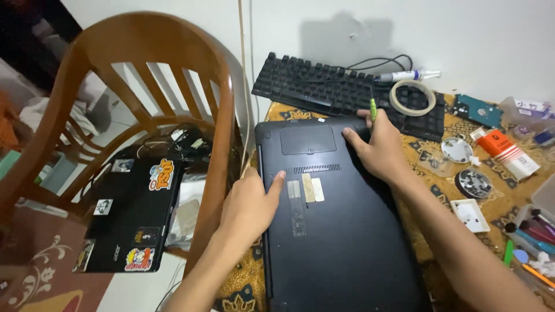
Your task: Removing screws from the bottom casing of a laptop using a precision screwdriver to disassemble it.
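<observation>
A black laptop [335, 231] lies upside down on a patterned yellow cloth [433, 167], its underside facing up. My left hand [251, 205] grips its left edge, thumb on the base near the vent slots. My right hand [378, 147] rests on the far right corner of the base and holds a thin screwdriver with a green handle [373, 107] between its fingers, pointing up.
A black keyboard [341, 89] leans at the wall with a tape roll [412, 97] and a marker [407, 75] on it. Small dishes [457, 149], a hard drive [477, 111], a box and pens lie at the right. A wooden chair [144, 115] holds a stickered laptop [130, 216] at the left.
</observation>
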